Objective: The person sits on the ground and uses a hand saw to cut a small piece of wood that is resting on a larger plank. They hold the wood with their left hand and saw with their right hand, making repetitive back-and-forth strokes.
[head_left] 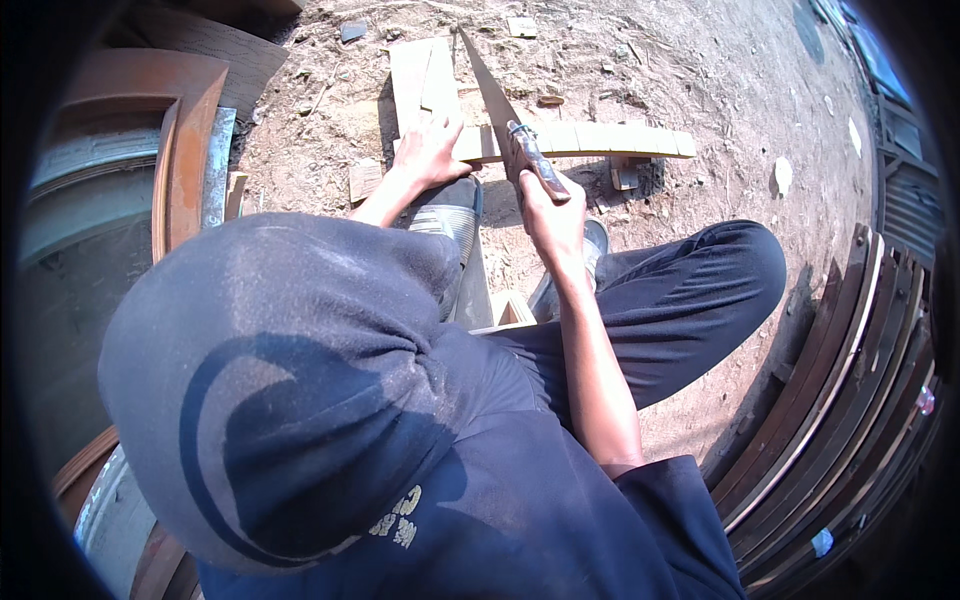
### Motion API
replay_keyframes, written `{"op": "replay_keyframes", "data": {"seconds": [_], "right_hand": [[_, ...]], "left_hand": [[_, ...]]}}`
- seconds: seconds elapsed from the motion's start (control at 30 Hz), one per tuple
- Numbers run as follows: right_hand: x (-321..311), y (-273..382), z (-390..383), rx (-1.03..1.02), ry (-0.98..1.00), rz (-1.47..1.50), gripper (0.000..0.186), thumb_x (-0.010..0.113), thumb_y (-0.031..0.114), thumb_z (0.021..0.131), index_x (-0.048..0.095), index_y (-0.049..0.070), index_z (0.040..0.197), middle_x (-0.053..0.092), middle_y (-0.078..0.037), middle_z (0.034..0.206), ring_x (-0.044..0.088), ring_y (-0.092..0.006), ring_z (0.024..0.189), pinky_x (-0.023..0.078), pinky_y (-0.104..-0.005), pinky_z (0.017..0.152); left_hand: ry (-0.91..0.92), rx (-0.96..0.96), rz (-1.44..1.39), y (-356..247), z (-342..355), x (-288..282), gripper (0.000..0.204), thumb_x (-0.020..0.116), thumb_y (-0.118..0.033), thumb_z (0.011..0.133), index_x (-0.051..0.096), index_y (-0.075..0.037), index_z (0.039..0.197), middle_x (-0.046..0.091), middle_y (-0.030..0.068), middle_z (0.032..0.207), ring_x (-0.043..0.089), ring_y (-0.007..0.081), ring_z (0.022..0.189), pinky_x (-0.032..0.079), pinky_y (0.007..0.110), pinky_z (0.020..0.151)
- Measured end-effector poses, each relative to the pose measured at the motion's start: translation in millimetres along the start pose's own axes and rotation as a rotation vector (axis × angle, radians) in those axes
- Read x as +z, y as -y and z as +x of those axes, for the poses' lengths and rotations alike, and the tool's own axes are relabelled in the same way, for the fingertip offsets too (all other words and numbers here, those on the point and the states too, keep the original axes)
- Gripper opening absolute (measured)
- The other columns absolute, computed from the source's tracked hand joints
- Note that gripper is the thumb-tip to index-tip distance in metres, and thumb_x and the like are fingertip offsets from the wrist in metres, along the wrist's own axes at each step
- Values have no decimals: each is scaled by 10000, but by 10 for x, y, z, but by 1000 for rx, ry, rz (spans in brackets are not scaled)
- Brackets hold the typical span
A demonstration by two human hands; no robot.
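In my right hand is a handsaw, gripped by its dark, worn handle. The blade points away from me and crosses a slightly curved, pale wooden strip. Pencil-like lines run across that strip at intervals. My left hand holds the strip's left end, with the thumb on the near side and the fingers beyond it. Just below that hand is my left foot in a dark sandal. Whether the saw teeth are in the wood is hard to make out.
A small wood block supports the strip's right part. Beyond my left hand lies a pale board. Brown wooden frames lean at the left. Stacked dark wooden lengths lie at the right. Wood scraps dot the dirt ground.
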State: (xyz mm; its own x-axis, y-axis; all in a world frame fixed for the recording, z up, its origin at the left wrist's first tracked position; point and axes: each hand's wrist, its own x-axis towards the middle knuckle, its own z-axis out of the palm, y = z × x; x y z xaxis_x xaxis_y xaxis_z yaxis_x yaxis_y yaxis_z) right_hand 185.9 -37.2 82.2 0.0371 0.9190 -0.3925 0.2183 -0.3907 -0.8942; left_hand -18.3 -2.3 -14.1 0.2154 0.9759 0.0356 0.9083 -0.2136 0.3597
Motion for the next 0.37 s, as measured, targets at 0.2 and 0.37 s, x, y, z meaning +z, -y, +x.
{"op": "replay_keyframes", "data": {"seconds": [0.2,0.37], "right_hand": [[12,29,113,-266,-52,-659,170,673,168,807,610,26,875,663,-177,756,661,-361,731,519,-449,688],[71,-282,148,-401,-28,-827,155,634,125,789,576,7,871,626,-220,866,616,-386,866,485,-449,785]], "left_hand": [[-61,11,-16,131,-22,-101,593,754,-489,718,577,-74,1103,573,149,1080,540,326,1069,420,464,922],[-176,-362,-115,161,-594,-566,552,692,-478,816,580,-77,1178,563,154,1173,493,307,1198,362,474,1010]]}}
